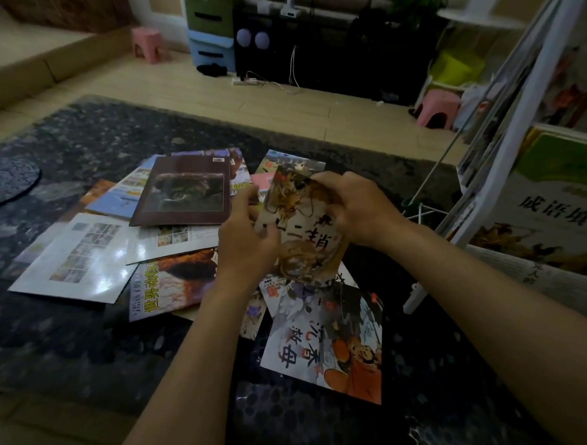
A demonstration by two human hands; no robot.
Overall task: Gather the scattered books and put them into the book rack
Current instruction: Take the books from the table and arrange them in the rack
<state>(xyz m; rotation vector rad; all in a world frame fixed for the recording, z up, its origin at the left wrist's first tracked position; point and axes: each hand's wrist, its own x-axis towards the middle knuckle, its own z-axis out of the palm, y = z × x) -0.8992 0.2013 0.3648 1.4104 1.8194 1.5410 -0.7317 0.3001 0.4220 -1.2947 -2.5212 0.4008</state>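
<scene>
- Dragon book: on my feed it is a thin book with a pale cover, a golden dragon and large dark characters. It sits tilted above the pile, between both hands and clear of the rug.
- My left hand grips the book's left edge, with the fingers curled round the cover.
- My right hand holds the right edge near the top, thumb and fingers closed on it.
- The other scattered books lie flat and overlapping on the dark rug.
- A brown book rests on top at the far side of the pile, just left of the held one.
- A white glossy book is the furthest left.
- An orange animal book with yellow-green lettering lies beside the white one, partly under my left wrist.
- A painted storybook lies nearest to me, between my forearms and directly below the dragon book.
- A blue book sticks out from under the brown one.
- The book rack stands at the right edge of my view. It has a white slanted frame and its foot is on the rug, near my right forearm.
- The rack holds books standing face out. A green-topped book with large characters fills the lower shelf.
- A pink stool stands on the wooden floor beyond the rug, behind the rack.
</scene>
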